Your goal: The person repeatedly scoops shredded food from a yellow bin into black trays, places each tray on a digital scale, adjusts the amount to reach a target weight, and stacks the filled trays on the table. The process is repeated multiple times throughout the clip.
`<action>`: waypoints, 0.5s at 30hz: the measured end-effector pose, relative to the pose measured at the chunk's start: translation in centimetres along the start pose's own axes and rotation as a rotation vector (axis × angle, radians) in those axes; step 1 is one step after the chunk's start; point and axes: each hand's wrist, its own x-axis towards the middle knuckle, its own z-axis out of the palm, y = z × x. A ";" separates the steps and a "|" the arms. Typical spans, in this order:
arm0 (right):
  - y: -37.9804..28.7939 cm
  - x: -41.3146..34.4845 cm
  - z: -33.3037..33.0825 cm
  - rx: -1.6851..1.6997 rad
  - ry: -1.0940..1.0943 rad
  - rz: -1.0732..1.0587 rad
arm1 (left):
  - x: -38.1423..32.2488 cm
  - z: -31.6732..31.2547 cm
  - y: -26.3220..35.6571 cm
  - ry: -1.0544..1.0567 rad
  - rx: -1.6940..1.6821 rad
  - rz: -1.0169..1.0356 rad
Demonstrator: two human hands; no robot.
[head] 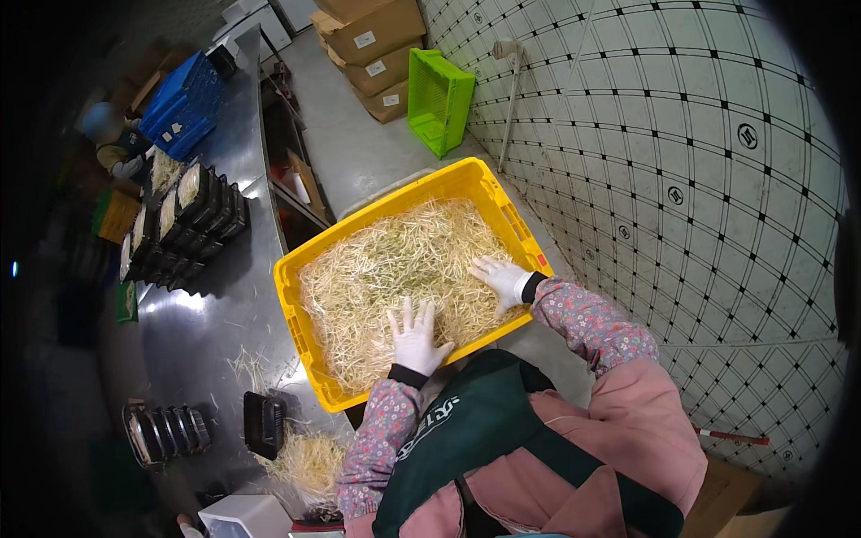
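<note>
A yellow plastic crate (311,350) stands before me, filled with pale bean sprouts (377,269), some of them greenish in the middle. My left hand (417,339), in a white glove, lies on the sprouts near the crate's close edge with its fingers spread. Over on the right side my right hand (501,279), gloved too, rests on the sprouts with fingers apart. Neither hand grips anything. A black plastic tray (263,425) and a loose heap of sprouts (306,464) are on the metal table left of the crate.
Stacked black trays of sprouts (195,215) and blue crates (181,101) occupy the steel table (195,343). A person (118,148) stands at its far side. A green crate (440,101) and cardboard boxes (377,54) are on the floor beside the tiled wall. A white container (245,516) sits lower left.
</note>
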 end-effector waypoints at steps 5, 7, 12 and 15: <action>1.0 0.5 1.3 0.033 -0.056 -0.070 | 6.5 2.9 2.2 -0.259 0.230 -0.029; 1.1 -0.1 0.9 0.066 -0.041 -0.105 | 7.4 3.3 2.9 -0.392 0.283 -0.014; 2.1 -0.9 1.6 0.155 -0.033 -0.175 | 6.1 5.3 3.8 -0.384 0.338 0.010; 2.1 -0.6 1.9 0.072 -0.023 -0.162 | 6.5 5.9 3.4 -0.420 0.319 -0.039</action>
